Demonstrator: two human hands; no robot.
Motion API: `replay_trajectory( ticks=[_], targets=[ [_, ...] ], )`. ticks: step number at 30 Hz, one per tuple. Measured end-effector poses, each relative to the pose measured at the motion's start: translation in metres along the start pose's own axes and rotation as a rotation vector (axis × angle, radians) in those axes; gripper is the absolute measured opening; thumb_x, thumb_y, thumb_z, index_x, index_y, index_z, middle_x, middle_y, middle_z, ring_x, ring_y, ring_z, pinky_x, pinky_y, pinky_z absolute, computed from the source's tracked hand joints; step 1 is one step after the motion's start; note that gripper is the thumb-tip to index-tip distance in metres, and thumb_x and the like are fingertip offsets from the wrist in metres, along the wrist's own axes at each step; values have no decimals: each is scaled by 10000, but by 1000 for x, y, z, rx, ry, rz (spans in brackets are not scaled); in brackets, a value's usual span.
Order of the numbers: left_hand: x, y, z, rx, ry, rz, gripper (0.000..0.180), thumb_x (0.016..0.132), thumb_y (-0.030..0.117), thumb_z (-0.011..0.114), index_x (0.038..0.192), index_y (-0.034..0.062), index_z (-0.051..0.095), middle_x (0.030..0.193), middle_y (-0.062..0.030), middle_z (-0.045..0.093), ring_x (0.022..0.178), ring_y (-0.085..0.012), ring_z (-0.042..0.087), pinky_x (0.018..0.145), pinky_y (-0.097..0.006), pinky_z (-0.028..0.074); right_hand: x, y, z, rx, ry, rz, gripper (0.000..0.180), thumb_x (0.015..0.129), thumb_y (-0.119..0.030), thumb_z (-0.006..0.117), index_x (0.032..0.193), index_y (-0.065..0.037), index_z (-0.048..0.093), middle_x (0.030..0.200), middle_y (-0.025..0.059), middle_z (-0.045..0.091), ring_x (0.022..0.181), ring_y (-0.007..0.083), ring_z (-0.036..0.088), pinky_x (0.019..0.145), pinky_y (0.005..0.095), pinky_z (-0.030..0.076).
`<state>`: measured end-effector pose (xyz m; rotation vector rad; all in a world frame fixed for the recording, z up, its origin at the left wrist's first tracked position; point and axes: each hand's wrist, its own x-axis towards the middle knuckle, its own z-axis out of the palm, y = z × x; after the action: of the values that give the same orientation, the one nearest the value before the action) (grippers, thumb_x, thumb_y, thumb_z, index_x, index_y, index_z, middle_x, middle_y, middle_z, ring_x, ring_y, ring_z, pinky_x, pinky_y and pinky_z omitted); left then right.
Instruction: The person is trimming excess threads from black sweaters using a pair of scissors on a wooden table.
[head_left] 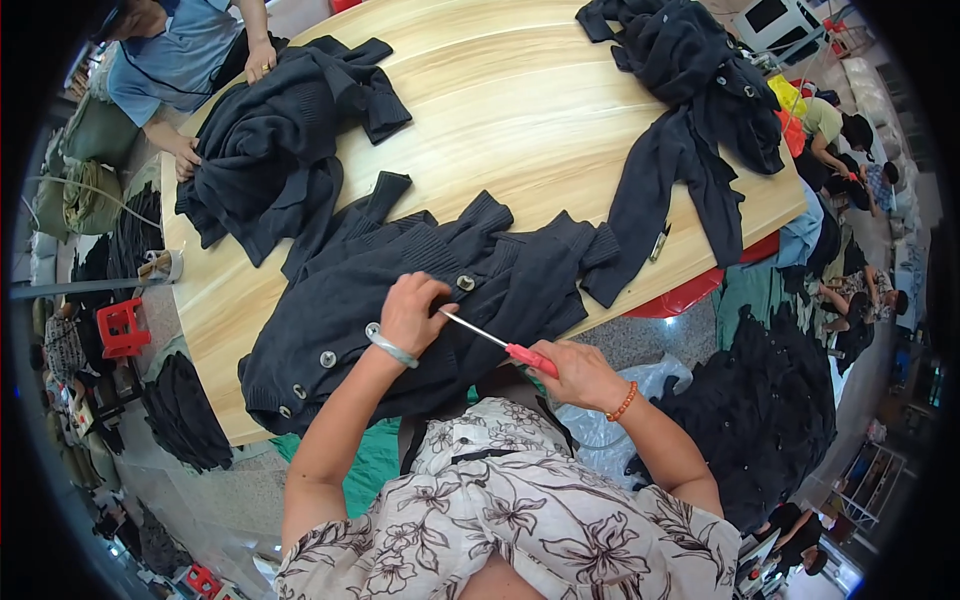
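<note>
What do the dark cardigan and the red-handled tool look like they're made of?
The cardigan looks like dark knitted yarn, matte, with ribbed cuffs and hem; the fibre can't be told. The tool in the right hand has a thin, shiny, probably metal shaft and a glossy red, probably plastic handle.

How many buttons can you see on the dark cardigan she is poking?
4: one button beside the left hand, another mid-placket, two near the table's near edge. Folds may hide more.

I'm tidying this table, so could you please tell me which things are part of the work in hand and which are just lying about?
In hand:
- dark buttoned cardigan, pressed by the left hand
- red-handled tool, held by the right hand

Lying about:
- dark garment pile at far right
- garments handled by another person
- small dark object at table edge
</note>
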<state>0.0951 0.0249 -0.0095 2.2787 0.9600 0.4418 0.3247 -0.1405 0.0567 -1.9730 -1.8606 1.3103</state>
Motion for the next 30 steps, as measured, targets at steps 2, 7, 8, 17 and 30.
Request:
replay_trajectory(
  ticks=[2,7,8,17,30],
  targets=[
    [14,16,20,-129,49,-113,287,739,152,772,990,73,657,951,-106,598,910,-329,597,798,-426,490,-6,15,2,3,55,12,253,907,-307,616,1066,-112,598,845,168,645,849,368,636,751,477,501],
    [32,10,51,70,-231,-323,281,769,89,725,1042,65,666,1027,-141,608,932,-350,628,838,-426,508,-19,32,0,-52,143,76,251,897,-294,617,1061,-105,598,841,182,652,835,386,641,754,494,500],
    [31,9,53,72,-295,-332,274,766,77,715,1036,68,669,1038,-142,606,938,-350,628,844,-423,509,-19,33,-2,-73,101,107,254,894,-296,619,1061,-105,599,837,188,659,827,392,645,752,497,500],
    [14,-3,14,-452,42,-356,130,849,87,678,948,2,680,816,-111,687,742,-192,672,689,-282,519,-12,20,2,-34,237,72,264,890,-321,640,964,-69,664,774,212,663,770,407,649,691,491,505],
    [-273,-8,-86,455,239,-346,574,672,192,808,1190,63,596,1179,-117,586,1087,-323,541,924,-433,402,34,-44,70,150,26,-419,259,766,-62,651,1024,-42,667,896,183,667,810,362,664,688,384,527]
  ],
)
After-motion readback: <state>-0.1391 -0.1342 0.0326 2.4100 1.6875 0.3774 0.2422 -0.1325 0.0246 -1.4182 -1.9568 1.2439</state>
